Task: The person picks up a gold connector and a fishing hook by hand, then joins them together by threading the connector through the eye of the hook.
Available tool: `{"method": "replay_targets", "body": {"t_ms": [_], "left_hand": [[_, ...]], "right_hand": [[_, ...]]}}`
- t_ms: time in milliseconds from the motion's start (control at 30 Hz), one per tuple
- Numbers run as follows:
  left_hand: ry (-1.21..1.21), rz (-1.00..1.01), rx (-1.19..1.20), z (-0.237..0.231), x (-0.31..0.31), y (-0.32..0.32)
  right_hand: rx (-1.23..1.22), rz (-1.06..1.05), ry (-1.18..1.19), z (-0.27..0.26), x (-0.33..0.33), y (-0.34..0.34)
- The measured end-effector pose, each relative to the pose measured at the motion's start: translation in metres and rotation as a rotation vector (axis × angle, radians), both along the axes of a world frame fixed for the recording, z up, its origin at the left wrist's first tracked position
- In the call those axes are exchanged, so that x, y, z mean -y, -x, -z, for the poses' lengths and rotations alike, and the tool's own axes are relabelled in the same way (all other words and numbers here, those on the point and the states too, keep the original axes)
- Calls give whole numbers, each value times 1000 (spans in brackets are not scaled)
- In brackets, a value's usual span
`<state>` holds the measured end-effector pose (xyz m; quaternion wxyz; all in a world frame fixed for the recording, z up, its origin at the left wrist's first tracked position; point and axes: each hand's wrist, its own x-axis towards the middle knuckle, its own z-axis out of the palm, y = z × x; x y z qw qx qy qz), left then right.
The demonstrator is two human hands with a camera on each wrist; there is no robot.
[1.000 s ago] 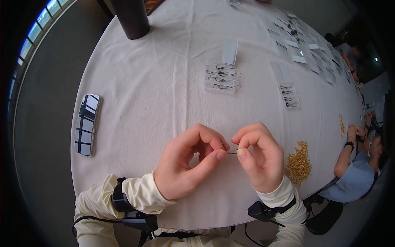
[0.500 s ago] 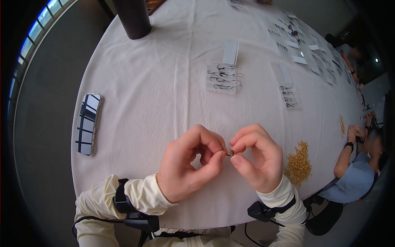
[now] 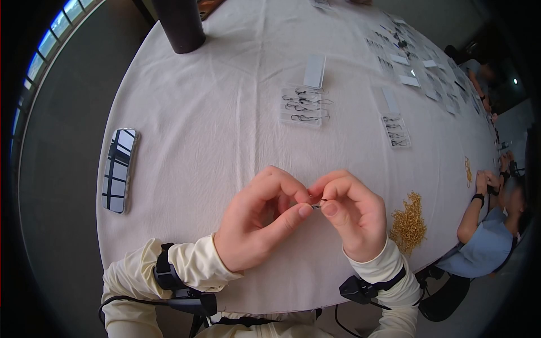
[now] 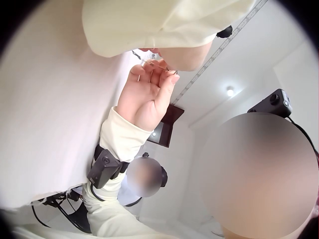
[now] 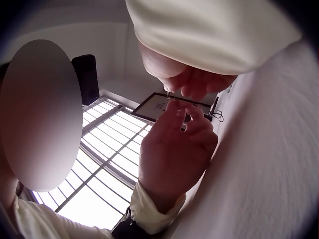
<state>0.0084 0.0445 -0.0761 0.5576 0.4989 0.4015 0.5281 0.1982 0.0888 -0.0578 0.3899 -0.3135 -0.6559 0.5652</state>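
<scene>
Between the two hands, near the front of the table, is a small dark metal piece (image 3: 316,207), hook-like and too small to make out fully. The left hand (image 3: 256,222) pinches its left end between thumb and forefinger. Thumb and forefinger of the right hand (image 3: 356,217) pinch the other end, the two hands' fingertips nearly meeting. In the left wrist view the right hand (image 4: 144,99) has its palm turned to the camera, a thin dark piece by its fingertips. The right wrist view shows the left hand (image 5: 177,149) with fingers bent together.
Behind the hands lies a clear case of dark hooks (image 3: 302,107), with a second case (image 3: 397,131) farther right. A gold pile (image 3: 408,224) sits right of the right hand. A phone (image 3: 119,170) and dark cup (image 3: 179,25) stand left. Another person (image 3: 484,236) sits at right.
The small piece has turned between the fingertips. The right hand's fingers opened slightly around it, then closed on it again. The left hand has barely shifted.
</scene>
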Motion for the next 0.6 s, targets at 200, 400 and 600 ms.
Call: {"method": "replay_targets", "body": {"t_ms": [200, 400, 600], "left_hand": [[-22, 19, -142, -8, 1, 3], [-12, 35, -207, -11, 1, 4], [-43, 21, -179, -8, 0, 2]], "right_hand": [[-9, 27, 98, -4, 4, 1], [-52, 18, 163, -3, 6, 2], [-7, 106, -11, 1, 7, 3]]}}
